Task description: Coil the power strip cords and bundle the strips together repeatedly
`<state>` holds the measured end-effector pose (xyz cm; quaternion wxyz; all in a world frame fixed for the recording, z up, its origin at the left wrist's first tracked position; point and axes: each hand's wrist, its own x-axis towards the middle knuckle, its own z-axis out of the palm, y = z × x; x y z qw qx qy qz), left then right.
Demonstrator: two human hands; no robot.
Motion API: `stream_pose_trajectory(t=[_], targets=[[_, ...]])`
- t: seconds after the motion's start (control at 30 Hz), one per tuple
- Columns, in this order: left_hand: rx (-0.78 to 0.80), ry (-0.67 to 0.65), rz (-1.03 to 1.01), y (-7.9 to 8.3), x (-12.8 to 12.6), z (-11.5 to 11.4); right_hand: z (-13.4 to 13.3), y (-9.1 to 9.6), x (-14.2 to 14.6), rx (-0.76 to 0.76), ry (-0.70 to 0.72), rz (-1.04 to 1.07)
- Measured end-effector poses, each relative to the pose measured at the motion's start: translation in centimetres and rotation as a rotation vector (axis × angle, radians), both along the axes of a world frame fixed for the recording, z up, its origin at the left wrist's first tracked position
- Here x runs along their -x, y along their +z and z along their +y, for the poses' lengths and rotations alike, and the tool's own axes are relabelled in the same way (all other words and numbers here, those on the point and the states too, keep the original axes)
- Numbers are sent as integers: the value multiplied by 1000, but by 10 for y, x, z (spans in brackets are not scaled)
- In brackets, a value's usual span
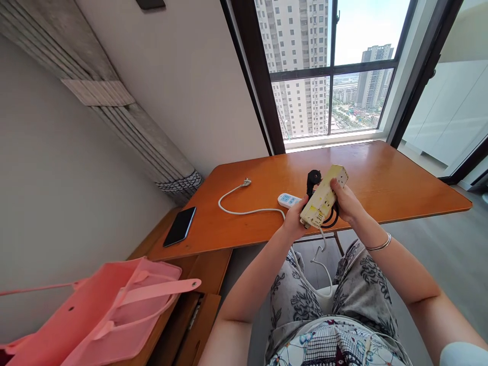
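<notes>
Nearest is the person's printed top [331, 343]. Beyond it, the left hand [295, 221] and right hand [347, 203] grip a yellowed power strip [322, 201] over the near edge of a wooden table [404, 188], a white power strip [288, 200] just behind.

On the brown wooden counter [412, 178], the flat black phone [180, 226] lies left, the white plug [247, 182] farther back to its right. The long cream power strip [325, 197] is between left hand [296, 219] and right hand [346, 202], right of the white rounded socket block [288, 200]. The pink bag [110, 310] lies before the counter's left end, the dark-framed window [301, 74] behind it.
</notes>
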<state>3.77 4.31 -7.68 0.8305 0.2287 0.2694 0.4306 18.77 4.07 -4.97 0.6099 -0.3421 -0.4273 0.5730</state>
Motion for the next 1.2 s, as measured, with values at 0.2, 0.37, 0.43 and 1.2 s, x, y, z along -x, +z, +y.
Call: stream_pose_trajectory(t=[0.2, 0.37, 0.43, 1.2], targets=[[94, 47, 61, 4, -2, 2, 4, -8, 1, 60, 79, 89], [85, 59, 29, 3, -4, 5, 6, -13, 5, 83, -23, 128], [99, 70, 38, 3, -5, 5, 6, -13, 5, 76, -79, 105], [-63, 603, -65, 23, 9, 13, -21, -22, -27, -148, -135, -2]])
